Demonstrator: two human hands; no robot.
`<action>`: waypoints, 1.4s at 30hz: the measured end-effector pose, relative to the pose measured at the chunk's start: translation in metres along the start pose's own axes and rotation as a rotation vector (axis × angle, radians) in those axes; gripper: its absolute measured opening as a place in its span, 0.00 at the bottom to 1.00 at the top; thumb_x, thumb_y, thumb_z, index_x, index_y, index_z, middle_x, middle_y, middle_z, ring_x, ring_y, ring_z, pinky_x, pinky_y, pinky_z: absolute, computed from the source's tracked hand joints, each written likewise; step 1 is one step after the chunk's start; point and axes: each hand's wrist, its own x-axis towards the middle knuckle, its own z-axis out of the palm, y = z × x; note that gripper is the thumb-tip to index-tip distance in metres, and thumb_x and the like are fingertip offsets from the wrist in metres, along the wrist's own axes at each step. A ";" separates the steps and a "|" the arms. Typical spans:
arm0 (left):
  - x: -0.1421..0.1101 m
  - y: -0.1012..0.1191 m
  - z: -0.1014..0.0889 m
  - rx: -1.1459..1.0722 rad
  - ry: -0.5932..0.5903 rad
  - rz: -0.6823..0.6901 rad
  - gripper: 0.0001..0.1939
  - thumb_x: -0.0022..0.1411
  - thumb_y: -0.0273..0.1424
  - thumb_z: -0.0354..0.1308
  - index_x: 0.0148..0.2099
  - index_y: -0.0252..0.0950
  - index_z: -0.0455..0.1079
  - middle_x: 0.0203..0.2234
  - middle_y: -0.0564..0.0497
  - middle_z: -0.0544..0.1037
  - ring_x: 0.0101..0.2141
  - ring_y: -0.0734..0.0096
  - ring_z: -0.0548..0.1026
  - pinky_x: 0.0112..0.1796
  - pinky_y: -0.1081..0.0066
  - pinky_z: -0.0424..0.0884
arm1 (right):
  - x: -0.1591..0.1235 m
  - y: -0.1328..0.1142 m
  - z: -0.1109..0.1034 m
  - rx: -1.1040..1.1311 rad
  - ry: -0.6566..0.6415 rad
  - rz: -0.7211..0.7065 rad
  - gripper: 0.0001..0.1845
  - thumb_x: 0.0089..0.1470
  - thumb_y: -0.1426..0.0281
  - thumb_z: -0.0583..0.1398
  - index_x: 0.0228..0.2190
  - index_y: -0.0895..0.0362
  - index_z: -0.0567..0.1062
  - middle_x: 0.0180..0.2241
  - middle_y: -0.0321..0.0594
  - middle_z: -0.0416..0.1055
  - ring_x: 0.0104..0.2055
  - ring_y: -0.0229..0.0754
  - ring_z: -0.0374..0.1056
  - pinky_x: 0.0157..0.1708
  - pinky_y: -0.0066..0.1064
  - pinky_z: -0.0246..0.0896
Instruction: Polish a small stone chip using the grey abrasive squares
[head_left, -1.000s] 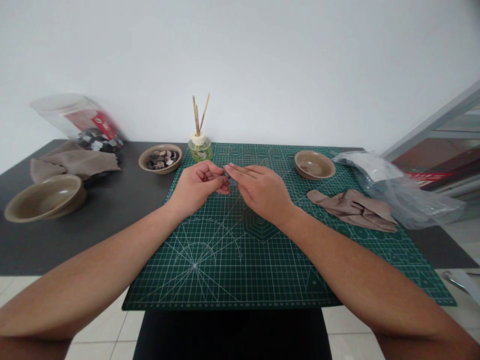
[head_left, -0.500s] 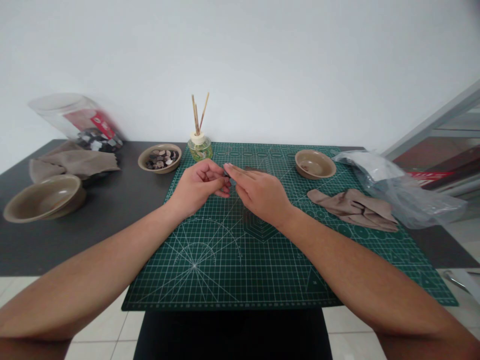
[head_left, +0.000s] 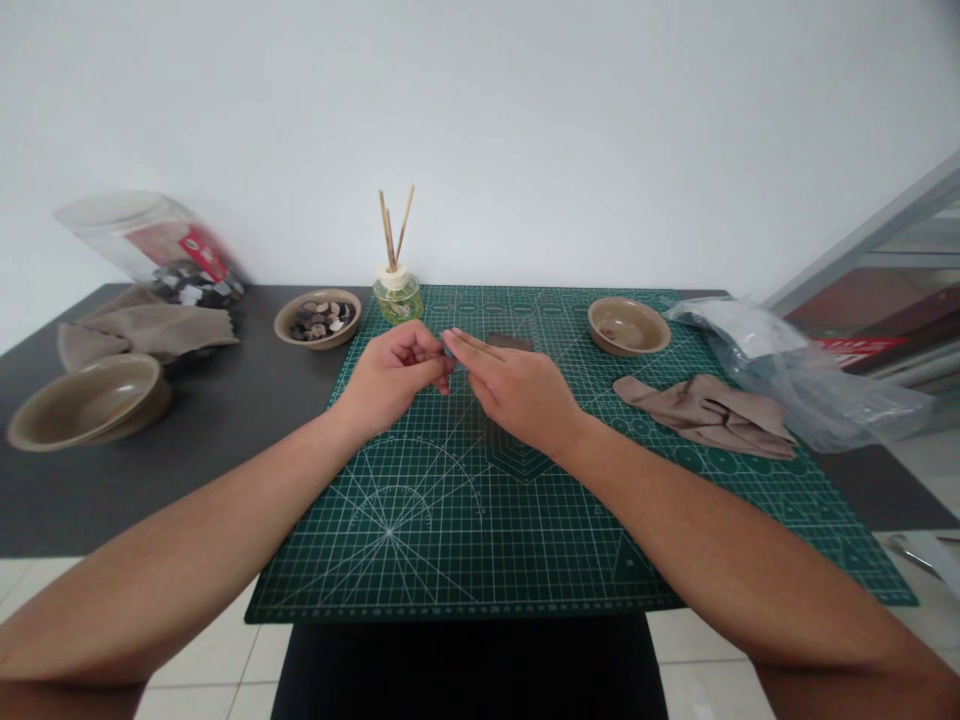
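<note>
Both hands meet above the far middle of the green cutting mat (head_left: 465, 520). My left hand (head_left: 394, 375) is curled, its fingertips pinching a small grey-blue piece (head_left: 453, 356) that I cannot make out. My right hand (head_left: 517, 390) has its fingers stretched toward the left hand, the tips pressed on the same piece. A small dark flat piece (head_left: 510, 342) lies on the mat just behind the right hand.
A reed diffuser bottle (head_left: 398, 292) and a bowl of dark stones (head_left: 318, 317) stand behind the hands. A tan bowl (head_left: 628, 326), a brown cloth (head_left: 705, 414) and a plastic bag (head_left: 795, 380) lie right. Left: a large bowl (head_left: 86, 396), another cloth (head_left: 142, 330), a tipped jar (head_left: 150, 245).
The hands stay together on the small piece and have shifted slightly. The dark flat piece behind the right hand has come into view.
</note>
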 end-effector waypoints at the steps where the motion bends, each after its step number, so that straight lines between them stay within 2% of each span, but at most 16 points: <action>1: 0.000 0.000 0.000 -0.015 0.003 -0.003 0.09 0.53 0.27 0.69 0.30 0.38 0.69 0.21 0.57 0.79 0.21 0.73 0.78 0.27 0.71 0.76 | 0.000 0.000 -0.001 0.000 -0.002 0.004 0.30 0.66 0.79 0.53 0.67 0.60 0.68 0.66 0.45 0.69 0.58 0.47 0.78 0.52 0.38 0.78; 6: 0.000 0.000 0.001 -0.070 -0.029 -0.028 0.11 0.52 0.27 0.70 0.31 0.38 0.68 0.22 0.57 0.79 0.22 0.73 0.79 0.27 0.73 0.76 | 0.000 -0.001 0.000 -0.007 0.011 0.009 0.29 0.67 0.79 0.53 0.67 0.59 0.69 0.66 0.45 0.70 0.59 0.47 0.77 0.53 0.36 0.77; 12: 0.001 0.000 0.001 -0.008 -0.102 -0.031 0.11 0.50 0.23 0.67 0.28 0.38 0.66 0.18 0.59 0.74 0.19 0.76 0.74 0.23 0.75 0.72 | -0.001 -0.001 0.005 -0.045 -0.015 -0.024 0.30 0.67 0.78 0.53 0.68 0.58 0.68 0.67 0.45 0.68 0.53 0.47 0.80 0.49 0.37 0.77; 18: 0.001 -0.004 0.001 -0.083 -0.052 0.018 0.11 0.49 0.22 0.66 0.28 0.37 0.66 0.20 0.59 0.76 0.22 0.75 0.77 0.27 0.74 0.74 | -0.001 -0.003 0.000 -0.052 -0.045 -0.015 0.30 0.69 0.78 0.51 0.69 0.58 0.66 0.68 0.43 0.66 0.58 0.47 0.78 0.52 0.38 0.77; 25: 0.001 -0.005 0.002 -0.145 0.010 0.000 0.11 0.49 0.24 0.70 0.29 0.37 0.69 0.21 0.58 0.79 0.22 0.72 0.79 0.27 0.72 0.75 | 0.001 -0.003 -0.004 -0.052 -0.067 0.020 0.30 0.68 0.78 0.51 0.69 0.59 0.65 0.67 0.44 0.67 0.61 0.45 0.75 0.55 0.36 0.75; 31: 0.001 -0.003 -0.001 -0.020 -0.006 0.035 0.09 0.50 0.25 0.68 0.28 0.38 0.69 0.19 0.57 0.77 0.22 0.72 0.76 0.28 0.71 0.72 | -0.001 -0.005 -0.002 -0.083 -0.039 -0.011 0.30 0.69 0.78 0.51 0.70 0.58 0.65 0.68 0.44 0.66 0.58 0.45 0.78 0.53 0.35 0.76; 36: 0.000 0.000 -0.002 0.129 0.045 0.123 0.09 0.47 0.23 0.66 0.24 0.37 0.69 0.20 0.57 0.73 0.25 0.75 0.70 0.29 0.72 0.65 | -0.001 -0.006 -0.002 -0.095 -0.035 -0.032 0.29 0.69 0.78 0.52 0.69 0.57 0.67 0.68 0.42 0.65 0.58 0.45 0.78 0.53 0.35 0.76; 42: -0.001 -0.002 0.000 0.012 0.063 0.117 0.08 0.52 0.25 0.69 0.26 0.37 0.73 0.21 0.55 0.76 0.26 0.72 0.73 0.33 0.69 0.69 | -0.001 -0.004 -0.004 -0.048 -0.028 -0.008 0.30 0.68 0.78 0.52 0.69 0.57 0.66 0.68 0.41 0.66 0.60 0.46 0.77 0.55 0.38 0.77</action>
